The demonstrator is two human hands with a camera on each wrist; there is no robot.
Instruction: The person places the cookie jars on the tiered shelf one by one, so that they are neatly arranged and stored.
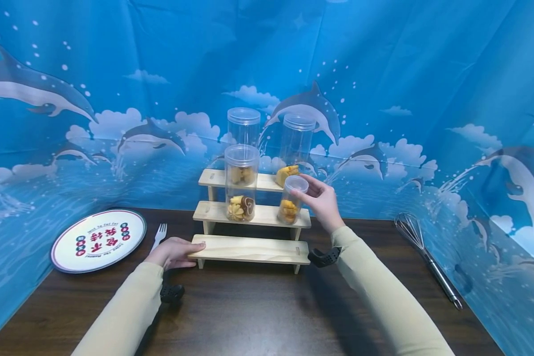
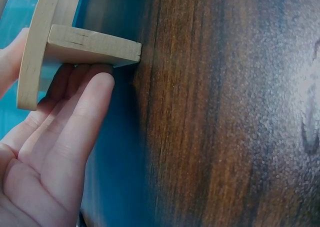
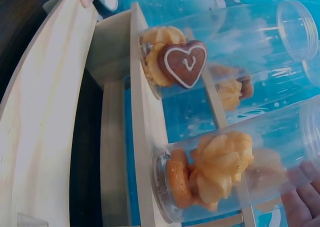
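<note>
A three-step wooden rack (image 1: 251,248) stands on the dark table. My left hand (image 1: 174,253) grips the left end of its lowest step, thumb on top and fingers underneath against the support leg (image 2: 90,44). On the middle step's right end is a clear lidded jar (image 1: 289,210) of yellow cookies, its base at the board. My right hand (image 1: 322,200) holds this jar near its lid. Left of it stands a taller jar (image 1: 241,183) with a heart-shaped chocolate cookie (image 3: 186,64) inside. Two more cookie jars, a left one (image 1: 244,116) and a right one (image 1: 297,141), stand on the top step.
At the left lie a round plate (image 1: 99,241) with red lettering and a white fork (image 1: 160,235). A wire whisk (image 1: 427,257) lies along the right side. A blue dolphin-print curtain (image 1: 182,74) hangs behind and beside the table.
</note>
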